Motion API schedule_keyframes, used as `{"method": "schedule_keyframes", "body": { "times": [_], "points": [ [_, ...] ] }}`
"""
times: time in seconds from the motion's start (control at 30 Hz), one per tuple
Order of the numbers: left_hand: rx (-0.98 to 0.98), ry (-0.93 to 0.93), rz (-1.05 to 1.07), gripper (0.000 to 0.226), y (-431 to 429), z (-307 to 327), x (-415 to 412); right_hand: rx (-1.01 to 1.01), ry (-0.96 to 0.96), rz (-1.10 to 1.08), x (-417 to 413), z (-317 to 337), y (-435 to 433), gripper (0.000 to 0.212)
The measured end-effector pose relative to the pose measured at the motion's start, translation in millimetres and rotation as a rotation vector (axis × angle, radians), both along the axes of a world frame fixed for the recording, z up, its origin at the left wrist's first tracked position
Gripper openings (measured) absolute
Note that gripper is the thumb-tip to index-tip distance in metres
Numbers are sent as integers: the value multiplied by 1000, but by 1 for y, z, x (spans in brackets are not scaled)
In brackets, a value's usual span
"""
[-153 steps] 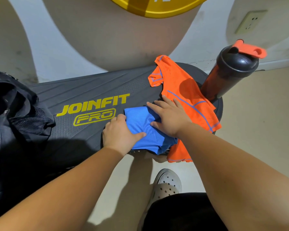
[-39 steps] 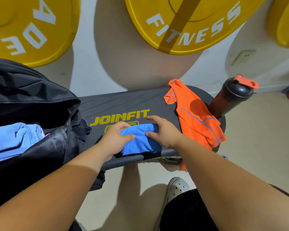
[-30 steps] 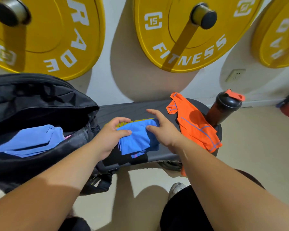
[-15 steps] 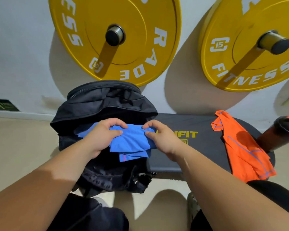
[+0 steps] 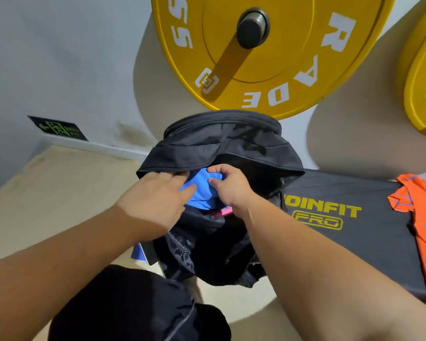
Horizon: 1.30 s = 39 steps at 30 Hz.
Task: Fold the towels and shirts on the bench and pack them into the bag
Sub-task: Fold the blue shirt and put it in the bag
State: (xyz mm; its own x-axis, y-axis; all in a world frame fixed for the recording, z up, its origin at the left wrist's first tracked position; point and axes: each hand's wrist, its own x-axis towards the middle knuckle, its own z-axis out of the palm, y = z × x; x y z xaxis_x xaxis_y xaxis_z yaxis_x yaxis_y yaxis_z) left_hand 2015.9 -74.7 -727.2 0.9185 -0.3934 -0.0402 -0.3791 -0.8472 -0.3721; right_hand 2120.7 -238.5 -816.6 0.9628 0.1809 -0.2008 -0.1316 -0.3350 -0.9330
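Carried leftward since half a second earlier, when held in front of the bag, and now pushed into the mouth of the black fabric gym bag (image 5: 221,143): the folded bright-blue mesh shirt (image 5: 200,190), only a creased patch visible between the hands; left hand (image 5: 155,203) laid flat on its left side, fingers extended and not clenched; right hand (image 5: 228,187) curled, thumb and fingers pinching its upper edge; a sliver of pink showing just beneath in the bag; bag flap arched just over both hands, leaving a narrow opening; orange shirt with blue piping (image 5: 423,232) lay unfolded at the far right end of the dark padded bench printed JOINFIT PRO (image 5: 354,247), well apart from the bag, bare bench between; yellow weight plate (image 5: 263,50) hung on the wall above.
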Motion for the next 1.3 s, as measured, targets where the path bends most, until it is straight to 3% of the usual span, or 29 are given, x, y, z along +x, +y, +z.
{"method": "schedule_keyframes", "body": {
  "times": [0.07,0.13,0.23,0.33,0.43,0.57,0.8,1.07,1.3],
  "points": [
    [-30,-292,-266,41,-3,4,-21,-82,-75,49,3,-7,2,19],
    [-54,-500,-274,50,3,-2,-24,-183,-185,126,1,-10,1,23],
    [68,-389,-47,70,12,-13,-1,-469,-332,194,-9,-3,-9,35],
    [100,-323,96,68,22,-15,26,-770,-555,307,-23,15,-20,45],
    [72,-325,74,65,26,-14,47,-843,-692,531,-33,27,-19,58],
    [78,-317,53,66,35,-21,62,-914,-462,782,-34,26,8,70],
    [22,-336,31,69,69,-22,80,-873,-117,794,-13,22,37,74],
    [-36,-282,-37,80,100,-19,102,-854,34,797,9,5,51,82],
    [-58,-267,-23,81,101,-22,103,-842,35,770,5,0,51,87]
  ]
}}
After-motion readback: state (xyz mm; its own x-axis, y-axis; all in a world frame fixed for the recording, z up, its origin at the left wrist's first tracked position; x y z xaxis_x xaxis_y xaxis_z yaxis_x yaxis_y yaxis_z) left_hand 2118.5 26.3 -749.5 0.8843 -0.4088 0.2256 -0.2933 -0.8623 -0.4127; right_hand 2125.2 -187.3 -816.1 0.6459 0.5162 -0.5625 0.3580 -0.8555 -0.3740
